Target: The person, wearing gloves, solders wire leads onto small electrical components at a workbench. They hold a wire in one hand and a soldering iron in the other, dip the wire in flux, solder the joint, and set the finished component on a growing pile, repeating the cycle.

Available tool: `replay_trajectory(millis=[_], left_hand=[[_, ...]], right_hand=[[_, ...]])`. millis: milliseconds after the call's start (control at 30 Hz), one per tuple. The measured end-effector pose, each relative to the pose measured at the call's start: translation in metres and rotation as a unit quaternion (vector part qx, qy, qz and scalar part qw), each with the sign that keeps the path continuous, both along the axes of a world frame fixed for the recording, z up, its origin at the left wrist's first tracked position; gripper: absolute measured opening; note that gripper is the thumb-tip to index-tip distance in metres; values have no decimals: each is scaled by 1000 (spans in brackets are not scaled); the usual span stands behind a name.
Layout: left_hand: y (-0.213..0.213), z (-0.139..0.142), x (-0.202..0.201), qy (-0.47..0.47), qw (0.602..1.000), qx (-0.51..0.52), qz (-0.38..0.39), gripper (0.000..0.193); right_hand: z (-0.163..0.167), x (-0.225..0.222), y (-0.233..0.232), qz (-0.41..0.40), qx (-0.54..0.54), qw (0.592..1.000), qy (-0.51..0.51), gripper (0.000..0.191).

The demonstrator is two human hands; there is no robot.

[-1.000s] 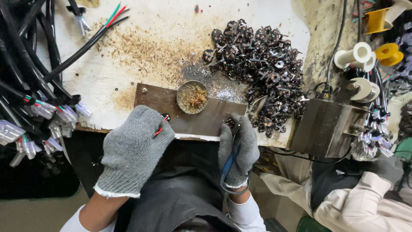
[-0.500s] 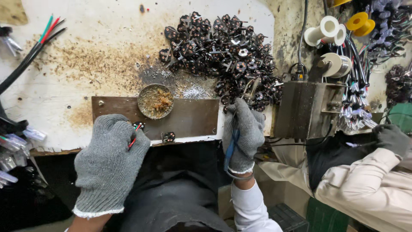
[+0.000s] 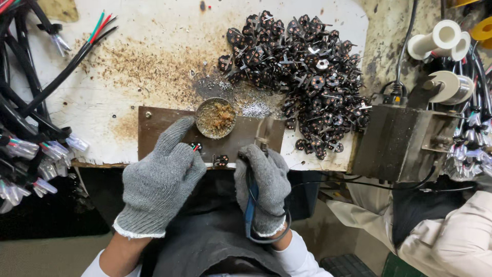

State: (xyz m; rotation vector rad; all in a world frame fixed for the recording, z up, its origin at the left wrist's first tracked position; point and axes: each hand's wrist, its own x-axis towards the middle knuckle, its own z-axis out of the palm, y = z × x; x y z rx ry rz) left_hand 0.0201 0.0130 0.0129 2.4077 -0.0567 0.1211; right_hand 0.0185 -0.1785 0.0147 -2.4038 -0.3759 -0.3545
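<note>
My left hand (image 3: 163,177), in a grey knit glove, pinches thin red, green and black wire ends (image 3: 195,147) at the front edge of a brown metal plate (image 3: 159,123). My right hand (image 3: 264,179), also gloved, grips a blue-handled soldering iron (image 3: 251,197) with its tip pointing up over the plate. A small black round part (image 3: 221,160) lies on the plate's front edge between the two hands. A round tin of brownish flux or residue (image 3: 216,118) sits on the plate just beyond my fingers.
A large heap of small black round parts (image 3: 300,77) covers the stained white board (image 3: 154,51) at right. Black cable bundles (image 3: 31,113) lie at left, solder spools (image 3: 441,41) and a grey metal box (image 3: 405,143) at right. Another person's sleeve (image 3: 451,241) shows lower right.
The view has shifted, so the bench sits differently in frame. My left hand has moved up toward the plate with the wires. My right hand has drawn back from the heap to the plate's front edge.
</note>
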Motion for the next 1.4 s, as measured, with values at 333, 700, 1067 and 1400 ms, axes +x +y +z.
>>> replay_trajectory(millis=[333,700,1067,1400], left_hand=[[1,-3,-4,-3,1000,-4,27,18],[23,-78,-122,-105,986,-96,86,36],[7,100,279,-464,789,389,-104,19],[73,62,131,138,897,400,-126,18]], right_hand=[[-4,6,-6,28,-133,990,-27,38],[-9,25,-32,112,19,990,-79,28],[22,31,-25,120,81,979,-144,25],[-28,29,-29,21,140,980,-138,26]])
